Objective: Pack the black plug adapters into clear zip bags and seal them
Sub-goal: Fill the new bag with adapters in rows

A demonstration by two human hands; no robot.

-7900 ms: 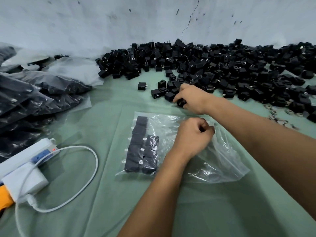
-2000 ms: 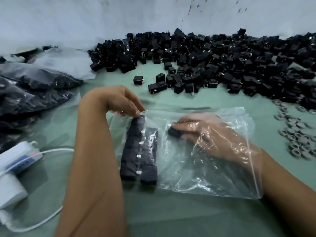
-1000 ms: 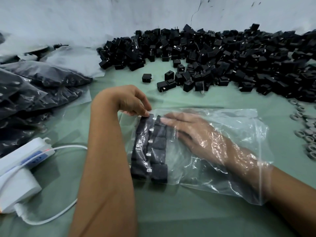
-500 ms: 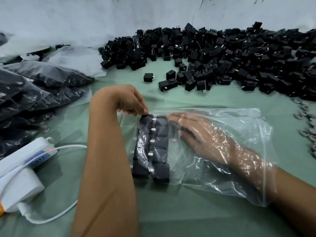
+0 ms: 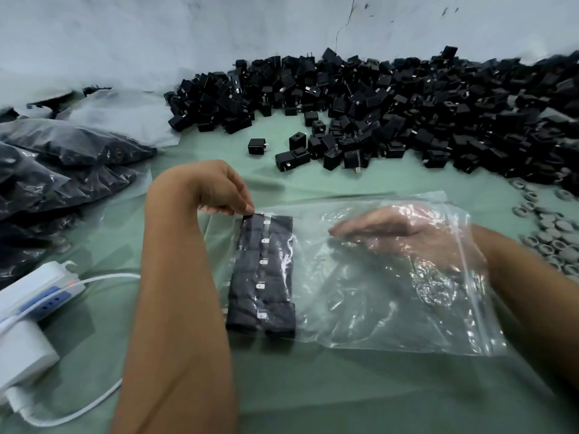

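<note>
A clear zip bag (image 5: 360,305) lies flat on the green cloth with its mouth to the right. Inside it, at the left end, two neat rows of black plug adapters (image 5: 263,274) lie side by side. My left hand (image 5: 216,189) pinches the bag's far left corner just above the rows. My right hand (image 5: 404,236) is inside the bag, fingers straight and flat, a gap away from the rows and holding nothing. A big heap of loose black adapters (image 5: 407,114) runs along the wall behind.
Filled bags of adapters (image 5: 56,170) are stacked at the left. A white power strip (image 5: 40,292) with cable and a white block (image 5: 22,355) lie at the lower left. Grey rings (image 5: 554,242) are scattered at the right edge. The wall stands close behind the heap.
My right hand brought adapters into the bag, set them against the rows, and has now drawn back to the right. My left hand keeps its pinch on the bag corner.
</note>
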